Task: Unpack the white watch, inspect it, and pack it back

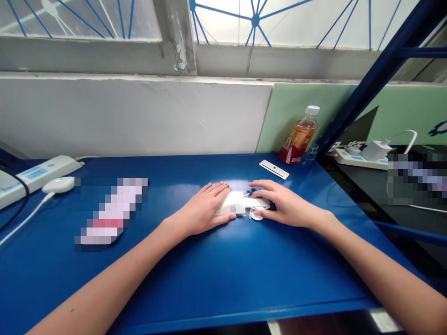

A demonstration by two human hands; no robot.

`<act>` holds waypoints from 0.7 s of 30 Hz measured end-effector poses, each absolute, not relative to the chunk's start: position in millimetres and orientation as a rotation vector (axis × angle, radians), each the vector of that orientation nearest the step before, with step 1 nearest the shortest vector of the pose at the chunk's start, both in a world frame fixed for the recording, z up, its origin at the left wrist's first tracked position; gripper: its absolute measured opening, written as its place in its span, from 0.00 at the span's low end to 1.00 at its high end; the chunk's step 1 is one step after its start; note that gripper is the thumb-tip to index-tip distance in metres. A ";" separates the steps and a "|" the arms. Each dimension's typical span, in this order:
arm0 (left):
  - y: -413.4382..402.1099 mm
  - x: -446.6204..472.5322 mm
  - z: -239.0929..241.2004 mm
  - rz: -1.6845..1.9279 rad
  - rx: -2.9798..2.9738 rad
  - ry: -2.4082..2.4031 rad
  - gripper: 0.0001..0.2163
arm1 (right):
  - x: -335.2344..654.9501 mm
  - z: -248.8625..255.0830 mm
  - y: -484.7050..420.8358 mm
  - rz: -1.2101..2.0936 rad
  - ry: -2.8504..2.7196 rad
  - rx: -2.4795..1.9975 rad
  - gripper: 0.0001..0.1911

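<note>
My left hand (206,209) lies on the blue table (223,279) with its fingers curled over the left end of a small white box-shaped device (233,203). My right hand (284,204) meets it from the right. Its fingers pinch a flat white piece (257,202) at the device's right end. A small round white part (257,215) lies on the table just under the right thumb. Both forearms reach in from the bottom of the view.
A flat white strip (274,169) lies behind the hands. A bottle of orange drink (299,137) stands at the back right. A white power strip (35,174) and a white cabled puck (58,184) sit at the left. A blue frame post (370,79) slants at the right.
</note>
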State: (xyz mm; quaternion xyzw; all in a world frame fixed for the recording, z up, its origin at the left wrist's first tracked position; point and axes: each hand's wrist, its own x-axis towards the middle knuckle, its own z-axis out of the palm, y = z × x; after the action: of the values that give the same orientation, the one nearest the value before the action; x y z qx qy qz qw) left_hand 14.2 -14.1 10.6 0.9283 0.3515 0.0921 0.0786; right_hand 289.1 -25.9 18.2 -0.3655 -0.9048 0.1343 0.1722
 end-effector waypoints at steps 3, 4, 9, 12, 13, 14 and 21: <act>-14.4 14.7 12.0 0.248 2.790 1.068 0.30 | 296.7 27.6 -24.4 0.362 -2.581 -1.036 0.13; -14.5 14.9 12.3 0.240 2.792 1.074 0.30 | 299.7 30.4 -23.6 0.355 -2.590 -1.051 0.13; -15.0 15.3 12.2 0.249 2.771 1.078 0.30 | 307.2 34.1 -21.7 0.289 -2.446 -1.111 0.12; -15.8 15.5 11.7 0.238 2.767 1.080 0.31 | 301.4 26.9 -22.4 0.364 -2.240 -1.031 0.11; -16.0 15.6 11.6 0.236 2.765 1.084 0.31 | 298.6 23.7 -22.6 0.383 -2.196 -1.015 0.11; -16.2 15.8 11.4 0.238 2.763 1.087 0.31 | 295.7 20.4 -22.6 0.385 -2.171 -1.024 0.11; -16.7 17.6 10.4 0.282 2.751 1.086 0.30 | 285.7 5.7 -19.9 0.379 -2.078 -1.059 0.15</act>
State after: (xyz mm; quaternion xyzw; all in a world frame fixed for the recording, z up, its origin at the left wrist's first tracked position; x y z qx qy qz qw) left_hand 17.6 -16.7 10.4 0.9226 0.3642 0.0945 0.0853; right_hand 285.7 -19.9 5.7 -0.4145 -0.8137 0.1482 0.3797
